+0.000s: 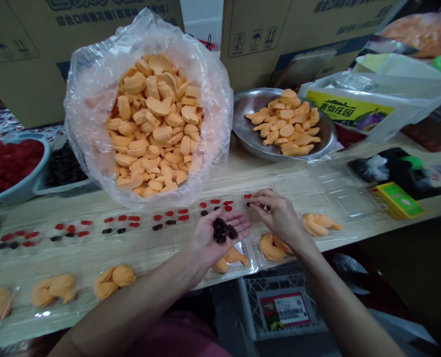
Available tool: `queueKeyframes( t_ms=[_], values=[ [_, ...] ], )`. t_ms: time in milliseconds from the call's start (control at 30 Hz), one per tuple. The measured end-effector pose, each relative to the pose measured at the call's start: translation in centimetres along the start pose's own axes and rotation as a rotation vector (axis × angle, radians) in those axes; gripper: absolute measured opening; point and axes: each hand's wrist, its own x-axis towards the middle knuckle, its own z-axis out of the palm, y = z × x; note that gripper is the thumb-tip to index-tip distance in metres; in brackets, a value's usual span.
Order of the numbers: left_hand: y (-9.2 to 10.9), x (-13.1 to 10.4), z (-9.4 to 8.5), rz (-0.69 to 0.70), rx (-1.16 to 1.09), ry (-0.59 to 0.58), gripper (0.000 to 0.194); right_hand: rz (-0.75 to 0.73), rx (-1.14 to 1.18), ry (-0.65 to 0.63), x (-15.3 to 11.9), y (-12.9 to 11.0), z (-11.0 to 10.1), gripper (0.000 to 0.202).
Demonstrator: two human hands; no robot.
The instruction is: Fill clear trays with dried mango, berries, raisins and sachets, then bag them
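Observation:
My left hand point(224, 228) lies palm up with its fingers stretched, cupping several small dark pieces point(220, 230) that look like dried fruit. Just right of it, my right hand point(270, 208) is pinched over a clear tray, with a dark piece point(248, 204) at the fingertips. A red piece point(248, 196) sits beside those fingers. In the row of clear trays to the left, red pieces point(183, 211) and dark pieces point(157, 227) lie in small groups. Orange slices point(235, 255) lie in the near tray half under my left hand, and more orange slices point(272, 247) are below my right wrist.
A big plastic bag point(215, 99) of orange pieces stands behind the trays, with a metal bowl point(243, 134) of them to its right. At left are a tub point(44, 161) of red pieces and a dark-filled container point(38, 188). A yellow-green box point(397, 201) lies at right.

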Motion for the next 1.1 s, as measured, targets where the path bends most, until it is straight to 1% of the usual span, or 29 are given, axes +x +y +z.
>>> queueKeyframes(
  t_ms=[67, 167, 233, 267, 333, 400, 467, 533, 567, 633, 700, 767, 867, 933, 967, 1100],
  values=[
    [-0.3, 0.3, 0.3, 0.012, -0.021, 0.006, 0.039, -0.019, 0.119, -0.018, -0.6, -1.7, -0.4, 0.014],
    [-0.8, 0.9, 0.6, 0.042, -0.049, 0.038, 0.036, -0.029, 0.232, -0.15, -1.7, -4.2, -0.8, 0.013],
    [-1.2, 1.2, 0.9, 0.041, -0.036, 0.043, 0.036, -0.007, 0.244, -0.196, -2.4, -4.8, -0.9, 0.014],
    [-1.4, 1.4, 1.0, 0.032, -0.025, 0.035, 0.037, 0.01, 0.249, -0.204, -2.6, -4.7, -1.0, 0.016],
    [-1.6, 1.7, 1.2, 0.01, -0.006, 0.017, 0.039, 0.041, 0.268, -0.192, -2.7, -3.8, -1.3, 0.017],
    [-1.8, 1.9, 1.5, -0.016, 0.007, 0.013, 0.04, 0.051, 0.244, -0.134, -2.5, -2.1, -1.8, 0.016],
    [-1.9, 2.1, 1.7, -0.032, 0.015, 0.01, 0.039, 0.023, 0.149, -0.035, -1.9, 0.0, -2.2, 0.014],
    [-1.8, 2.3, 1.9, -0.039, 0.026, 0.0, 0.04, -0.04, 0.006, 0.019, -1.1, 2.1, -2.4, 0.016],
    [-1.8, 2.4, 2.0, -0.04, 0.031, -0.003, 0.041, -0.081, -0.069, 0.015, -0.7, 2.9, -2.4, 0.017],
    [-1.7, 2.6, 2.2, -0.037, 0.037, -0.008, 0.043, -0.161, -0.186, -0.039, -0.1, 4.2, -2.2, 0.019],
    [-1.6, 2.7, 2.5, -0.027, 0.036, -0.004, 0.044, -0.22, -0.232, -0.093, 0.2, 4.9, -1.9, 0.02],
    [-1.5, 2.9, 2.8, -0.022, 0.034, 0.005, 0.044, -0.251, -0.223, -0.111, 0.2, 5.1, -1.8, 0.021],
    [-1.6, 3.2, 3.3, -0.017, 0.03, 0.01, 0.041, -0.252, -0.18, -0.078, -0.3, 4.4, -2.1, 0.019],
    [-1.8, 3.3, 3.6, -0.012, 0.021, 0.008, 0.039, -0.237, -0.105, -0.039, -0.9, 3.3, -2.6, 0.017],
    [-1.9, 3.4, 3.7, -0.009, 0.016, 0.01, 0.038, -0.235, -0.045, -0.043, -1.3, 2.5, -2.9, 0.015],
    [-2.5, 3.7, 4.5, -0.017, -0.003, 0.036, 0.035, -0.272, 0.172, -0.174, -2.7, -0.3, -3.7, 0.016]
  ],
)
